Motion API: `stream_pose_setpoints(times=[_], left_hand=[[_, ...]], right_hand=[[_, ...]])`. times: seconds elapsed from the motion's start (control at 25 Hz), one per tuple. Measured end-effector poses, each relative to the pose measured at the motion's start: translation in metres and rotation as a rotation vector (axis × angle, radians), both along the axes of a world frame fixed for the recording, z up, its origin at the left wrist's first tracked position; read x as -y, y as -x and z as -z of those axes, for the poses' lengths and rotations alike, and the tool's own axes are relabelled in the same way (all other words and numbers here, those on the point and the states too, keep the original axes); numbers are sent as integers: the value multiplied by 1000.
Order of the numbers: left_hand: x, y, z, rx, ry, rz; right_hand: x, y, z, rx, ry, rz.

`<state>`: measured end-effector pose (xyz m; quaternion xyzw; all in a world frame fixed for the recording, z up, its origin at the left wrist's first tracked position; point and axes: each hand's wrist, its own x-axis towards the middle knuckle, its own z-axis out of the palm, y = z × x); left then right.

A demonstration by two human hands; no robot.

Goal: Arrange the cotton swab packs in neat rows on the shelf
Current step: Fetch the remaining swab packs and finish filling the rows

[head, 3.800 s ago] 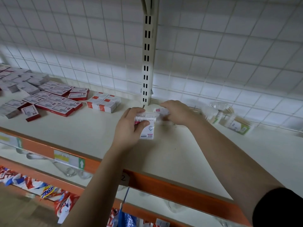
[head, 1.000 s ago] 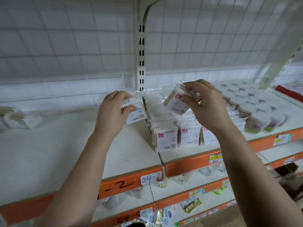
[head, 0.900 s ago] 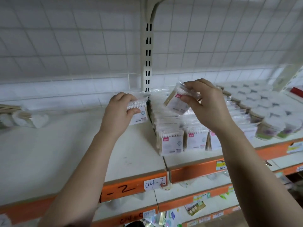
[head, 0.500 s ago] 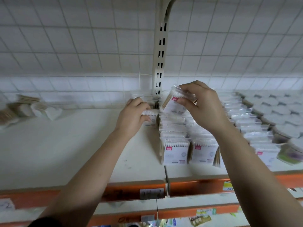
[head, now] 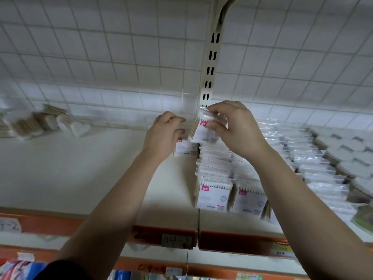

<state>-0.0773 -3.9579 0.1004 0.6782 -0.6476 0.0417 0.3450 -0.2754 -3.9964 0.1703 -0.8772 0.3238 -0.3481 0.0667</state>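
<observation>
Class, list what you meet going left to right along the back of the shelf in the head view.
Loose heap of swab packs → left hand → gripped pack → raised pack → right hand → round tubs.

head cam | wide-angle | from above shelf (head: 80, 174) lvl, faces fwd+down | close | sole view

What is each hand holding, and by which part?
Right hand pinches a lifted swab pack by its top end; left hand grips the top of a standing pack.
</observation>
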Motion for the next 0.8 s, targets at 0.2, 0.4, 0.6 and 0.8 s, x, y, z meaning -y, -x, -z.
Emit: stream_pose_setpoints(times=[0.2, 0.4, 0.6, 0.8], left_hand=[[-23, -28, -4, 31, 92, -105], [-42, -58, 5, 18, 81, -124], [-55, -83, 9, -14, 48, -79], [-71, -109, 15, -22, 74, -22]], right_hand=[[-7, -29, 1, -53, 1, -67], [-11, -55, 8, -249, -40, -48], [-15, -65, 23, -504, -100, 80], [-16, -74, 24, -517, -184, 198]])
